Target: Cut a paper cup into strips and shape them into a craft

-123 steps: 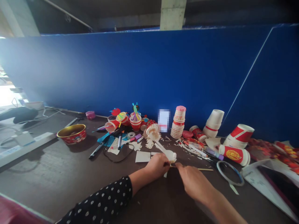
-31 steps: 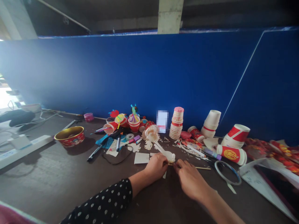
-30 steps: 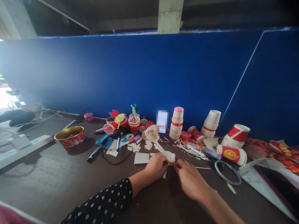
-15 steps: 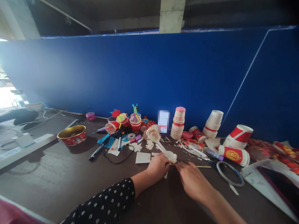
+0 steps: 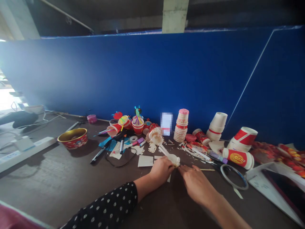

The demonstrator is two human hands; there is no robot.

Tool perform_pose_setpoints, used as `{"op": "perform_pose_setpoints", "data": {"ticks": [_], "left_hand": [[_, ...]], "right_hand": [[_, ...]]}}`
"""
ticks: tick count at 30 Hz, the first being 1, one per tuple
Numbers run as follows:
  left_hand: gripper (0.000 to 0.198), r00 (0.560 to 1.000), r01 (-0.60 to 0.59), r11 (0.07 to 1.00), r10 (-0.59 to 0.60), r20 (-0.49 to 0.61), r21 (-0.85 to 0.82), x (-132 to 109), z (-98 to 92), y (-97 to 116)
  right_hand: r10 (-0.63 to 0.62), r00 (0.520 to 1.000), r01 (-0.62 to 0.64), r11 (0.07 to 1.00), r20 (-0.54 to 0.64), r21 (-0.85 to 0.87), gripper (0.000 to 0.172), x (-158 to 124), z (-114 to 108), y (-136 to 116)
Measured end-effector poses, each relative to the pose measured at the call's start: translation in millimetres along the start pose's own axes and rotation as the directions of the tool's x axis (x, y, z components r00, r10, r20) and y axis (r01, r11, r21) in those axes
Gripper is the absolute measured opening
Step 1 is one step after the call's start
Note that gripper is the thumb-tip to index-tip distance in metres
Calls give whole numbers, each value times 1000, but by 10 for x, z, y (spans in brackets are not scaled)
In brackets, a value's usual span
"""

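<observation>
My left hand is closed at the near edge of a small white paper piece, its fingertips pinching something I cannot make out. Just right of it, my right hand lies low over the table with its fingers together, fingertips close to the same white piece. A thin wooden stick sticks out to the right from behind my right hand; its other end is hidden. White paper strips reach up and left from the white piece. A white paper rectangle lies left of my left hand.
Behind the hands are a ruffled white paper shape, a tall cup stack and paper scraps. Rightward lie a red cup, a tape ring and a white tray. Markers and a gold bowl are leftward.
Both hands keep nearly the same place and pose. The short piece of stick that showed between the fingertips is now hardly visible.
</observation>
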State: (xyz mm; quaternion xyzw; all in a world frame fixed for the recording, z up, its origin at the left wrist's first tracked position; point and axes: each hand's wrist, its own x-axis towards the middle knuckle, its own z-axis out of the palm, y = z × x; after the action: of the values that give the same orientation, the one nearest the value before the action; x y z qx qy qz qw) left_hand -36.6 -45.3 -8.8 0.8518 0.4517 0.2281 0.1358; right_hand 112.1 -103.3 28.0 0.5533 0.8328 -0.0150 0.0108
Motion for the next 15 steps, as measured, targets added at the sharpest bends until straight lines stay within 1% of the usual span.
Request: {"op": "perform_pose_setpoints", "data": {"ticks": [2, 5, 9, 15], "left_hand": [[20, 1000, -8, 1000, 8, -3, -25, 6, 8, -9], [20, 1000, -18, 999, 18, -1, -45, 11, 14, -24], [16, 1000, -12, 999, 12, 4, -43, 10, 1, -25], [13, 999, 40, 999, -41, 25, 18, 4, -32, 4]], "right_hand": [[-3, 1000, 3, 1000, -4, -5, 52, 8, -2, 7], [-15, 999, 15, 1000, -38, -3, 45, 31, 5, 33], [16, 995, -14, 1000, -94, 17, 35, 91, 35, 90], [71, 976, -61, 997, -206, 53, 33, 201, 92, 177]]}}
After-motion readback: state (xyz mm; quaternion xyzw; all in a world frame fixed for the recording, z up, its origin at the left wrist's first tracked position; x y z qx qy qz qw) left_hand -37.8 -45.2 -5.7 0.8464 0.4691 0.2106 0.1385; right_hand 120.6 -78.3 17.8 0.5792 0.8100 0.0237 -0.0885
